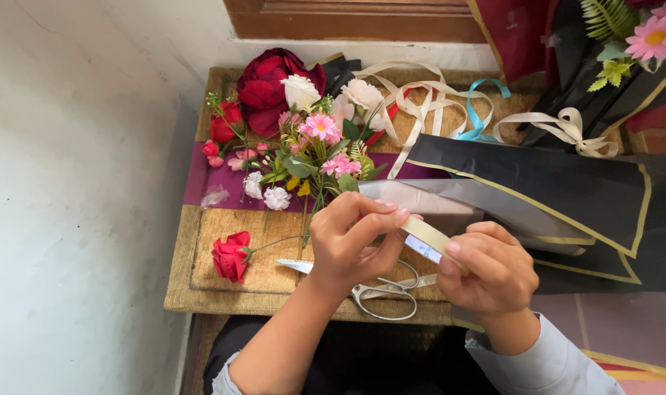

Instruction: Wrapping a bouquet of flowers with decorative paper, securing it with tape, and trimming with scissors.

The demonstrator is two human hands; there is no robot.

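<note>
My left hand (351, 241) and my right hand (486, 274) both grip a roll of cream tape (428, 238) held above the mat. The left thumb and fingers pinch the roll's near edge, while the right fingers hold its other side. Silver scissors (380, 292) lie on the mat just under my hands. A bunch of artificial flowers (311, 146) in pink, white and red lies beyond my left hand. A single red rose (231, 256) rests to the left of my left wrist.
Black wrapping sheets with gold edges (567, 190) and a grey sheet (450, 201) spread to the right. Cream and blue ribbons (435, 102) lie at the back. A woven mat (201, 285) with a purple band covers the low table. A wrapped bouquet (633, 44) stands at top right.
</note>
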